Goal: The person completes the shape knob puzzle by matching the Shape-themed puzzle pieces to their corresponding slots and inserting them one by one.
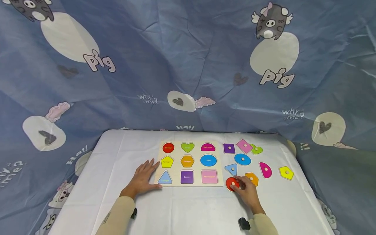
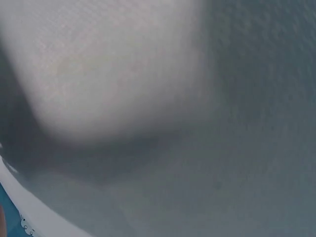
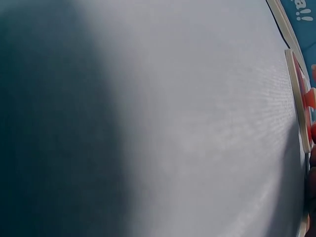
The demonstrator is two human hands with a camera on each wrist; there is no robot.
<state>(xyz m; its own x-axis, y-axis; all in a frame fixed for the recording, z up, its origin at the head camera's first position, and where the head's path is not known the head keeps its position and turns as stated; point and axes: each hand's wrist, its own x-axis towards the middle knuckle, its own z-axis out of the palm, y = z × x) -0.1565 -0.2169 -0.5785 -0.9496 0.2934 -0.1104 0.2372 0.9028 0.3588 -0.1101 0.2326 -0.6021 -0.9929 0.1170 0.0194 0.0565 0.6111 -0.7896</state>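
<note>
Your right hand (image 1: 246, 191) pinches the red circle (image 1: 232, 183) at lower center-right of the table (image 1: 123, 153); your left hand (image 1: 144, 178) lies flat against the board (image 1: 176, 156). Next, likely lift it toward the upper-left red slot.

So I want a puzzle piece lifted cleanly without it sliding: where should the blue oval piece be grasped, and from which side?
Pinch the small wooden knob at the centre of the blue oval piece, coming straight down from above. The piece lies flat on the white table cover, so its thin edge offers little hold, while the knob stands up clear of the neighbouring pieces.
</note>
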